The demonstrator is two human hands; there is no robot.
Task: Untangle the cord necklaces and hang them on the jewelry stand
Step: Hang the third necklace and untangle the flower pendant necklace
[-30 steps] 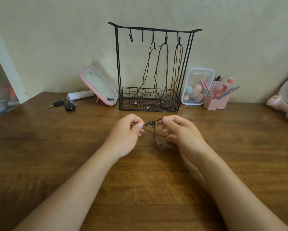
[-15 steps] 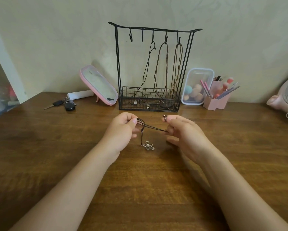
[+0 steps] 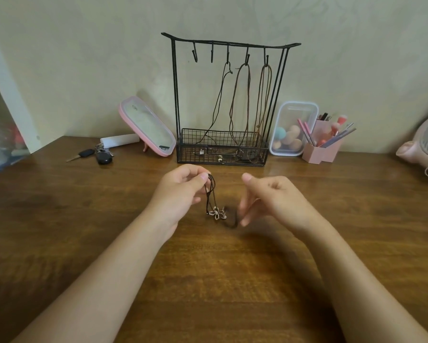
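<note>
- The left hand (image 3: pixel 180 194) is raised a little off the surface (image 3: pixel 208 280), its thumb and first fingers (image 3: pixel 203 176) pressed together on the top of a dark cord necklace (image 3: pixel 211 194). Holding it high probably lets the strands hang straight, so any crossing shows.
- From that pinch the cord drops to a flower-shaped pendant (image 3: pixel 218 213), which lies on the surface between the two hands. Its weight seems to act as an anchor that keeps the strands taut.
- Beyond the pendant the cord curls into a loose loop towards the right hand (image 3: pixel 277 199). That hand is blurred, thumb out and the other fingers loosely bent just beside the loop. I cannot tell whether they grip the cord or only touch it.
- The jewelry stand (image 3: pixel 175 95) is upright against the wall, straight ahead of the hands, within easy reach for hanging.
- Three hung necklaces (image 3: pixel 242 100) fill its right-hand hooks, their ends trailing into the wire basket (image 3: pixel 220 158) at the base. The two free hooks (image 3: pixel 195 55) are on the left, so this necklace likely goes there.
- My judgement: the cord looks nearly sorted but is not yet opened into a single loop for a hook.
</note>
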